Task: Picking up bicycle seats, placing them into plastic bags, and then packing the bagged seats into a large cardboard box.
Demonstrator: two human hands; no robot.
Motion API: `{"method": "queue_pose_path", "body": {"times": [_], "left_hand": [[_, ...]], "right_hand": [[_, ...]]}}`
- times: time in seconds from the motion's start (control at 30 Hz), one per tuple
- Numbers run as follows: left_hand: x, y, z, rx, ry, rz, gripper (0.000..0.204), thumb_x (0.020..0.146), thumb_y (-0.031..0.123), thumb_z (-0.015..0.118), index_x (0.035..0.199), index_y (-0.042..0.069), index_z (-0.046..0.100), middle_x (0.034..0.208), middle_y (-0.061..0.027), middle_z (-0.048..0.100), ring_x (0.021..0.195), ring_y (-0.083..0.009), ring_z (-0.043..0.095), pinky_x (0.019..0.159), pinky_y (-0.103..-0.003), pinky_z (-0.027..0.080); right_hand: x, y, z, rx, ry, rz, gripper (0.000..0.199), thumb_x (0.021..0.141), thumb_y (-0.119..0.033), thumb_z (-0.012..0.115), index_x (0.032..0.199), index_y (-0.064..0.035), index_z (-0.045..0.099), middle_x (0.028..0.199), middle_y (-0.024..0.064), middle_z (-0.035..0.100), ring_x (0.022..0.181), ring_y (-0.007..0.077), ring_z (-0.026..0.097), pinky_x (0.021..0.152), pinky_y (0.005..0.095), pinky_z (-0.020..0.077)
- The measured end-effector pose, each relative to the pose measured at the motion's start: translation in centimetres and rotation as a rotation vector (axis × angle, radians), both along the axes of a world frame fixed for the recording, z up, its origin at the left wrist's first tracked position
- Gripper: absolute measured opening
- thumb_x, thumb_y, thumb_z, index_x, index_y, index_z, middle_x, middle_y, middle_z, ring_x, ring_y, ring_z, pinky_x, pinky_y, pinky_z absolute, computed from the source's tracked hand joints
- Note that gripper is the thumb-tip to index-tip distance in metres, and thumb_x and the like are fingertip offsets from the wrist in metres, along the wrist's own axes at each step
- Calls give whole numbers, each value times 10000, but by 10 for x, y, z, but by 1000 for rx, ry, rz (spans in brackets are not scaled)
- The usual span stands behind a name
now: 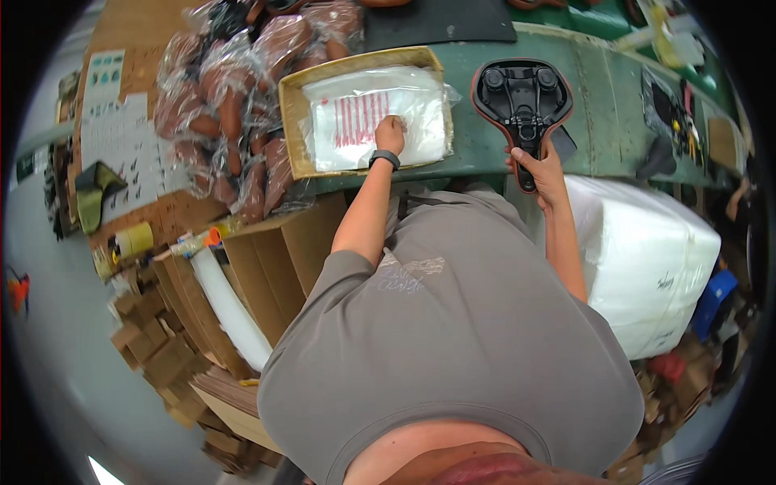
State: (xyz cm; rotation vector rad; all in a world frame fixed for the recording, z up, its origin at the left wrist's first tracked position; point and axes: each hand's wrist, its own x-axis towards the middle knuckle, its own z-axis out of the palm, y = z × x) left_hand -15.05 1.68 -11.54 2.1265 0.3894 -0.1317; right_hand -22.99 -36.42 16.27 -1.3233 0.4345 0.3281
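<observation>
My right hand (540, 171) grips a bicycle saddle (525, 105) by its narrow nose. The saddle's black underside faces up, and a brown edge runs round it. My left hand (390, 136), with a dark band on the wrist, is closed at the top of a stack of clear plastic bags (347, 121) with red print. Its fingers pinch the uppermost plastic bag, though the fingertips are partly hidden. The bags lie in a shallow cardboard box (293, 133) on the green worktable (602, 97).
Brown saddles in clear wrap (234, 97) are heaped left of the box. A black mat (440, 23) lies behind it. Tall cardboard cartons (283, 250) stand below at left, a white wrapped bundle (647, 267) at right. Tools (687, 121) lie on the table's right.
</observation>
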Motion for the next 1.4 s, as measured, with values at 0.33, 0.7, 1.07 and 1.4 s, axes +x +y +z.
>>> {"method": "queue_pose_path", "body": {"times": [0.33,0.7,1.07,1.4], "left_hand": [[-76,85,220,-490,-129,-392,269,1183,197,555,1123,-9,717,1034,-40,768,958,-156,692,902,-339,557],[-172,156,278,-1421,-330,567,261,1179,191,593,1286,-8,724,1258,-78,778,1192,-202,745,1110,-407,578],[-192,297,305,-1879,-758,698,142,1122,153,616,1201,68,697,1085,-60,713,980,-214,679,996,-396,552],[-129,325,357,-171,-692,408,176,1059,129,711,1157,71,845,867,-86,698,782,-237,673,729,-359,538]], "right_hand": [[51,207,-68,715,296,426,442,1064,-164,748,1447,-2,599,1319,200,737,1064,328,783,889,400,693],[42,354,20,392,60,658,434,955,-99,817,1329,39,645,1087,147,753,940,252,768,853,386,656],[65,397,44,446,-36,611,640,901,-150,891,1431,20,577,1263,154,672,1053,267,680,914,447,585],[53,446,73,-800,-451,1003,1228,780,13,898,1786,-102,203,1351,178,716,1161,295,732,1051,418,575]]}}
